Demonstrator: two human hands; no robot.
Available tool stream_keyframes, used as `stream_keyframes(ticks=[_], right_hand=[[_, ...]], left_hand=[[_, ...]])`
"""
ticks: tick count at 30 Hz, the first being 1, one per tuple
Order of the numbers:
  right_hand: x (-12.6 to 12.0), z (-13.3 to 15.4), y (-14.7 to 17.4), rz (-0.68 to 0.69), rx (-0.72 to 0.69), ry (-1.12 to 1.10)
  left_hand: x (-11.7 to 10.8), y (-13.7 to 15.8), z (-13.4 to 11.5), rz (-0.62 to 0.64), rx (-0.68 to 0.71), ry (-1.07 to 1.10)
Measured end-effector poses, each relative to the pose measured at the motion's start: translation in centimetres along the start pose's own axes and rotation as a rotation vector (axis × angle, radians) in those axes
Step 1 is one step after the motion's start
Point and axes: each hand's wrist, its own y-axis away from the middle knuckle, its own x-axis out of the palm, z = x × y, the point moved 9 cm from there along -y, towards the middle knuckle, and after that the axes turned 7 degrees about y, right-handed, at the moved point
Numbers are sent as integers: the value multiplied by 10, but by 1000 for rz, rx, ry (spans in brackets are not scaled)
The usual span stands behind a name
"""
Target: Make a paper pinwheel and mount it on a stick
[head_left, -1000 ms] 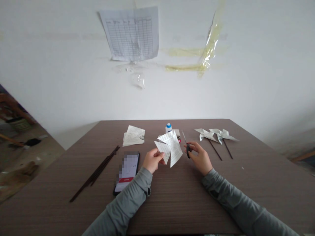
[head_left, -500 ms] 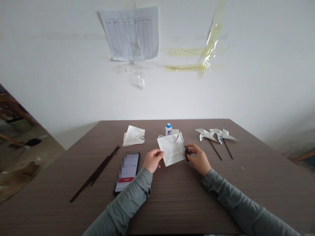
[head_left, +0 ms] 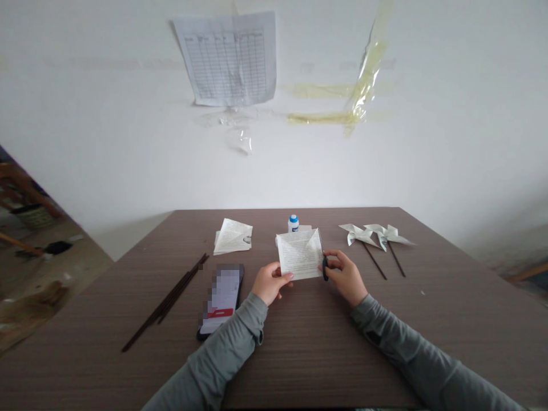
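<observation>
My left hand (head_left: 270, 282) pinches the lower left corner of a square sheet of printed paper (head_left: 299, 257), which is held up above the table and shows crease lines. Black-handled scissors (head_left: 325, 268) are in my right hand (head_left: 345, 276), at the paper's right edge. Their blades point away from me and are mostly hidden along that edge. Just behind the paper stands a white glue bottle (head_left: 293, 222) with a blue cap, its lower part covered by the sheet.
Two paper pinwheels (head_left: 387, 234) on dark sticks lie at the right. More paper squares (head_left: 233, 236) rest at the back left. Several dark sticks (head_left: 171, 297) and a phone (head_left: 222, 299) lie on the brown table (head_left: 308, 348), left of my hands. A white wall (head_left: 334, 171) rises behind.
The paper has turned in my left hand, so its top edge sits more level. The scissor blades, earlier seen across the paper's upper right, now lie along its right edge.
</observation>
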Motion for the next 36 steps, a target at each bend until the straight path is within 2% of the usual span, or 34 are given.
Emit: stream_keyframes(ticks=[12,19,27,36], right_hand=[[-4,11,4,-2,-75,48],[-2,5,2,-12,-61,-11],[-2,-10,-2,-88,-4,-105],[2,-4,1,-70,-18,-116]], left_hand=[[-6,1,-10,-30,-3,-24],[-10,-1,-10,-60,20,-67],[-1,1,-3,-39,4,87],[-6,-1,1,-75,9,109]])
